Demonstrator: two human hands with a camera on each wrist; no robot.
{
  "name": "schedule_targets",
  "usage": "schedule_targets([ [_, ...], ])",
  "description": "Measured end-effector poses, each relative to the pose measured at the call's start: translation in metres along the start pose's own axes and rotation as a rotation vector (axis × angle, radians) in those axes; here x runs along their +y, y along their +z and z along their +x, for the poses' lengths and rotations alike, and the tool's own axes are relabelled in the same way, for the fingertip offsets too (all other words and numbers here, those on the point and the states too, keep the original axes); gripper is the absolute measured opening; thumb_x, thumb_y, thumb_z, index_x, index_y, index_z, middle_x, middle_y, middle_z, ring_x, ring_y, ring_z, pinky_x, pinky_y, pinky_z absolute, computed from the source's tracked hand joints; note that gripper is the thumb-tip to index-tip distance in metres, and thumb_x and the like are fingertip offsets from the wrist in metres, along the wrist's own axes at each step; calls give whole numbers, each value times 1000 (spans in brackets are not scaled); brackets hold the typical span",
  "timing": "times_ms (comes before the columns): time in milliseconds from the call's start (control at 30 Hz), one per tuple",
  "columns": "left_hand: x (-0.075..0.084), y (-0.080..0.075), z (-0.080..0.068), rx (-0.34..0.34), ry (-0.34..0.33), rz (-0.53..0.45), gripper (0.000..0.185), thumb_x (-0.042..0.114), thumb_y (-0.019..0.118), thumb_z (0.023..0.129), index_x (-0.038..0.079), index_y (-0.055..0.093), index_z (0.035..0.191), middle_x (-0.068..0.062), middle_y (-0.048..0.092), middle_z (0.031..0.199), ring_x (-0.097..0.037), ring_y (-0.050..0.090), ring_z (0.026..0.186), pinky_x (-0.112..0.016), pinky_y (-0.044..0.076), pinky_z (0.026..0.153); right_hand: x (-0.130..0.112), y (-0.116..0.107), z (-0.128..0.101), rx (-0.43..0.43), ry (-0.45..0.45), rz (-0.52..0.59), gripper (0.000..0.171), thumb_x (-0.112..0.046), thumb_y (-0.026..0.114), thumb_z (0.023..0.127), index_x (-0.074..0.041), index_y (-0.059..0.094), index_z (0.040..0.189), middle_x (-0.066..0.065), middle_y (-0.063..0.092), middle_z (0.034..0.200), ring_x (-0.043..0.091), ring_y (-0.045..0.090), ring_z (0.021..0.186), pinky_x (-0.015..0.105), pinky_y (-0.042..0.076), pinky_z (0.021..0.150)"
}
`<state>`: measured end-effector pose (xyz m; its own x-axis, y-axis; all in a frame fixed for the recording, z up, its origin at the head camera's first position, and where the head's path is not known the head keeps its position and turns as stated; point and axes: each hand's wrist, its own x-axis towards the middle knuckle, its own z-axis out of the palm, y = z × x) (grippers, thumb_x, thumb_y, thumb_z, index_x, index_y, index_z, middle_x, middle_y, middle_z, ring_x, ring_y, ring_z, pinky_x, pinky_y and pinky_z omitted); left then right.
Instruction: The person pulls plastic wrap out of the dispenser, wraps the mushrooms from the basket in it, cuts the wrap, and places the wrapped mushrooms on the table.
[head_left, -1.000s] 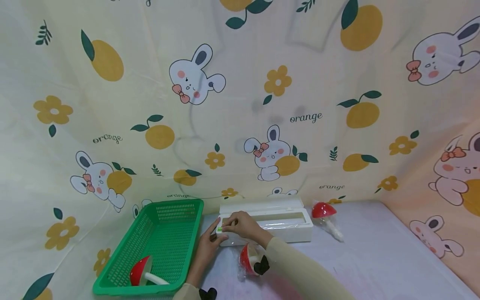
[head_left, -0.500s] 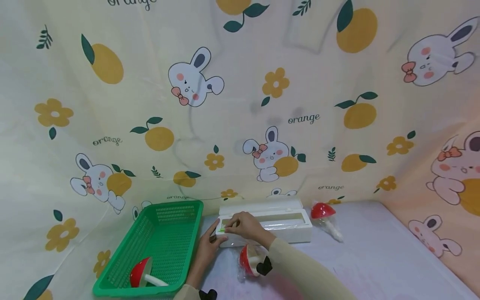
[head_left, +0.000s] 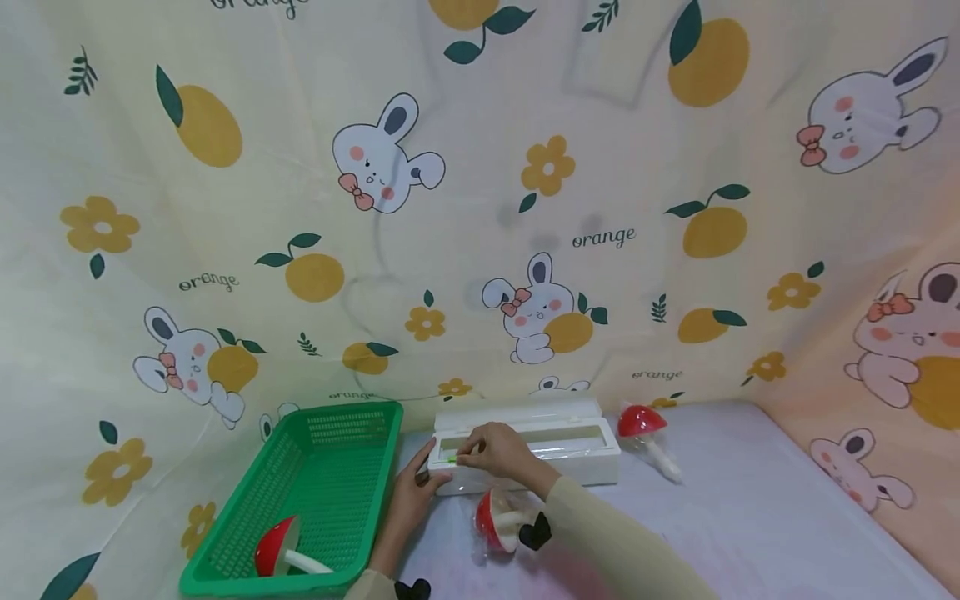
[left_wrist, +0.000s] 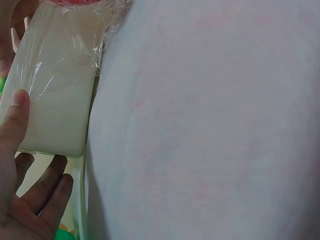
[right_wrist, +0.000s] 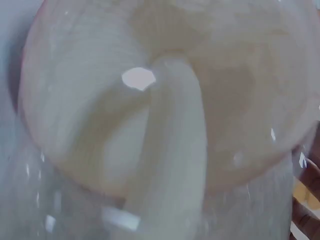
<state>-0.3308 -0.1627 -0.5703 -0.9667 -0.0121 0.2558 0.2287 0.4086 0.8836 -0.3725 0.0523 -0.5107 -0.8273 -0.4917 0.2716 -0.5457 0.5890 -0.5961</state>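
A white cling film dispenser (head_left: pixel 588 469) lies with its lid raised at the back of the table. My left hand (head_left: pixel 408 500) grips its left end, thumb on the front face and fingers around the end, as the left wrist view also shows. With thumb and fingertips my right hand (head_left: pixel 497 454) pinches the small green slide cutter (head_left: pixel 452 459) near the left end of the dispenser's front edge. Clear film hangs over the front. Below the right forearm a toy mushroom (head_left: pixel 489 523) with a red cap sits in film; its pale underside and stem (right_wrist: pixel 175 145) fill the right wrist view.
At the left stands a green basket (head_left: pixel 330 475) holding an unwrapped red mushroom (head_left: pixel 274 547). Another film-wrapped mushroom (head_left: pixel 643 423) lies right of the dispenser. A printed cloth (head_left: pixel 465 200) hangs behind the white-covered table (head_left: pixel 720 500).
My right hand has slid a little to the right along the dispenser, and the green slide cutter has moved with it. My left hand keeps its grip on the left end.
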Motion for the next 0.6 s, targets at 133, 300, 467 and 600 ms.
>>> schedule_targets([
  [133,0,1,1,8,1,-4,74,10,81,93,12,50,160,-23,49,162,-42,49,148,-52,50,111,4,-11,-7,2,15,0,8,-32,86,94,-25,88,98,-18,73,89,6,56,75,26,48,68],
  [300,-1,2,1,11,-1,3,75,10,82,93,11,50,160,-23,49,162,-42,48,148,-53,49,112,15,-24,-18,4,21,-41,6,-33,86,94,-27,87,95,-19,70,89,6,57,78,27,49,70],
  [467,0,1,-1,13,-27,-8,75,11,82,93,11,50,161,-24,48,162,-43,51,146,-51,51,110,29,-40,-31,15,24,-61,5,-33,87,93,-28,87,93,-20,70,88,6,59,81,30,51,73],
  [600,-2,1,-2,16,-23,-19,75,10,82,93,10,50,160,-26,48,161,-44,56,141,-48,55,106,38,-52,-41,29,6,-74,5,-32,87,93,-27,87,92,-21,71,88,7,59,84,33,52,78],
])
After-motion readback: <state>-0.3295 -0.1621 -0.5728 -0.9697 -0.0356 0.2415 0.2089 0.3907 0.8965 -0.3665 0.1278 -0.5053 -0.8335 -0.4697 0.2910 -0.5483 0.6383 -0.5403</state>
